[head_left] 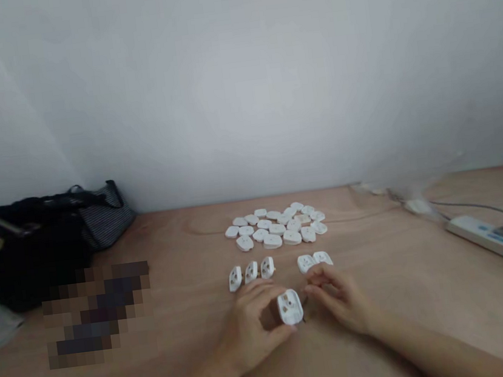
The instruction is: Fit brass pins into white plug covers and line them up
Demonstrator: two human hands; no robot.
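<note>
Between the thumb and fingers of my left hand [261, 319] is a white plug housing [290, 307], tilted so that its inner side with brass-coloured parts faces me. My right hand [338, 297] is just to the right of it, thumb and forefinger pinched together. A small dark bit shows by those fingertips, too small to name. Beyond my left hand, three white plug housings [251, 272] stand in a row, with metal parts inside. Two white plug pieces [314, 260] lie side by side just past my right hand.
Several white plug pieces [272, 241] lie grouped farther back on the wooden table [188, 269]. A black bag [42, 238] and a blurred-out dark object [106, 310] are at the left. A white power strip [482, 236] with a cable and clear plastic [420, 186] are at the right.
</note>
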